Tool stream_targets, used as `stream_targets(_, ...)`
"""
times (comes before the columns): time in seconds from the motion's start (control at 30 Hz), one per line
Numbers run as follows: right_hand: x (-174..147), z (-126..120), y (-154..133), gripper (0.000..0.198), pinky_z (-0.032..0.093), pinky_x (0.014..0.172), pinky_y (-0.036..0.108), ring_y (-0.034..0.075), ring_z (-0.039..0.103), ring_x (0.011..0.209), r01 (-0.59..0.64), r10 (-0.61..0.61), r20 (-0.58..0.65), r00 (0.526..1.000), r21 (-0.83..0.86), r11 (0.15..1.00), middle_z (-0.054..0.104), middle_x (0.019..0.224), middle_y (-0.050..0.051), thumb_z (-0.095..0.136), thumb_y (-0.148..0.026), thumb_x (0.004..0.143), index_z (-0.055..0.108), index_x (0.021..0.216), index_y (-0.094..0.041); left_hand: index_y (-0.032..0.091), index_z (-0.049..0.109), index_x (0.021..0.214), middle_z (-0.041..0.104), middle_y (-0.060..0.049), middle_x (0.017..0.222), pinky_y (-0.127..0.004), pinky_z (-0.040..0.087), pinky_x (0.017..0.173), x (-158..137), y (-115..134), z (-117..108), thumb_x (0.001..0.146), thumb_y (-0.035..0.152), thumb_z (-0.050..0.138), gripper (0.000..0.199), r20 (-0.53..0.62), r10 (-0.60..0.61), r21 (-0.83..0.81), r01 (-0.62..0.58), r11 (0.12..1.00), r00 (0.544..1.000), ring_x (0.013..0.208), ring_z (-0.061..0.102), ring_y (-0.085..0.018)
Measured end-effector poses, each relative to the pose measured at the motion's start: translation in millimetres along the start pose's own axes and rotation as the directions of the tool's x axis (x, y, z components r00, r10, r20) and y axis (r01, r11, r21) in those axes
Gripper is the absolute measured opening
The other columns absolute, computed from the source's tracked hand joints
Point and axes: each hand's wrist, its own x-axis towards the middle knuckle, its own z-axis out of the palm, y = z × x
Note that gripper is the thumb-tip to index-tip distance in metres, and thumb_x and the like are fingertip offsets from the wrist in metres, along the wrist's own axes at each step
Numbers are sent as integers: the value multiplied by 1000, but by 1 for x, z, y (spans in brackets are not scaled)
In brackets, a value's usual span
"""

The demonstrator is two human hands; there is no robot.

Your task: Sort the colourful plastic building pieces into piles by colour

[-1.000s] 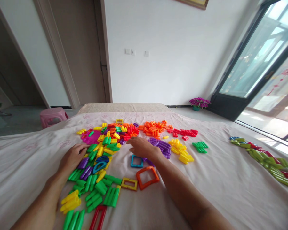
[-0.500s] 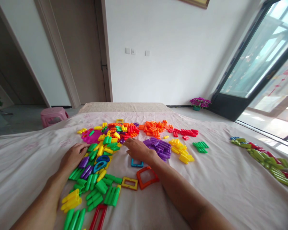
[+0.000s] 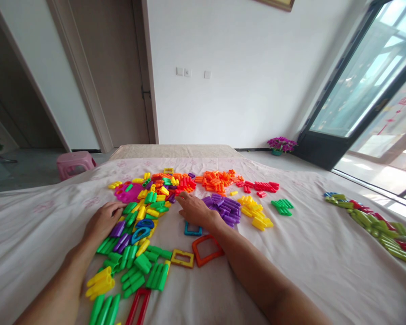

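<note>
My left hand (image 3: 103,220) rests against the left side of a heap of plastic building tubes, next to purple tubes (image 3: 117,229) and green tubes (image 3: 131,218). Its fingers are loosely bent and no piece shows in them. My right hand (image 3: 196,210) is over the cloth between the mixed heap and a pile of purple tubes (image 3: 225,210). Its fingers point left, apart, close to red tubes (image 3: 186,183); I see nothing held. Below it lies a blue square frame (image 3: 192,233). Blue curved pieces (image 3: 141,235) sit on the heap.
Sorted piles of orange tubes (image 3: 218,181), yellow tubes (image 3: 255,213) and green tubes (image 3: 282,207) lie on the pale cloth (image 3: 307,253). An orange frame (image 3: 196,255) and a yellow frame (image 3: 182,266) are nearer me. More pieces (image 3: 375,225) lie far right. A pink stool (image 3: 75,158) stands beyond.
My right hand has shifted very slightly, its fingertips a little up and to the right. The left hand and the piles look unchanged.
</note>
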Motion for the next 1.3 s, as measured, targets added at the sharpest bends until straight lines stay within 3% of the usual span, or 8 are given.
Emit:
stream_targets(0.13,1,1,-1,55,50,93,38,26,57,116,-27,27,0,1000,14,1000,52,131,17,57,-21,88,40,140,-15,22,75,102,72,-7,113,-33,49,98,0,0,0,85,41,43,40,3,4,2,-4,1000,1000,108,65,-24)
stream_targets(0.4,-1,-1,-3,34,52,86,37,27,60,106,-112,113,10,994,-41,993,55,122,16,55,-25,90,54,123,-14,21,74,103,72,-7,114,-33,48,98,1,-1,0,86,41,43,40,10,-1,6,1,1000,1000,109,65,-24)
stream_targets(0.63,-1,0,-4,52,52,88,39,27,58,109,-105,104,-10,995,-54,993,52,126,19,54,-23,90,41,139,-13,20,73,104,71,-9,115,-35,47,100,0,0,-1,86,41,43,42,25,-15,2,15,1000,1000,110,64,-25)
stream_targets(0.83,-3,4,-4,38,54,82,37,27,57,108,-92,90,-19,996,-94,991,53,122,17,51,-25,93,50,130,-15,19,73,105,71,-9,115,-36,47,101,0,0,0,86,41,43,42,25,-12,-1,12,1000,1000,111,63,-25)
stream_targets(1.0,-2,11,1,22,54,80,35,26,57,107,-69,69,-5,998,-124,990,55,117,15,48,-23,95,61,111,-16,20,73,103,71,-8,113,-35,48,99,0,0,0,86,41,43,41,13,-2,-10,2,1000,1000,109,64,-25)
stream_targets(1.3,-3,12,4,21,53,77,34,24,57,100,-50,49,-16,999,-97,994,57,114,15,47,-20,93,64,105,-15,19,72,105,71,-9,115,-36,48,99,1,-2,1,86,41,42,42,31,-10,-1,10,1000,999,109,64,-25)
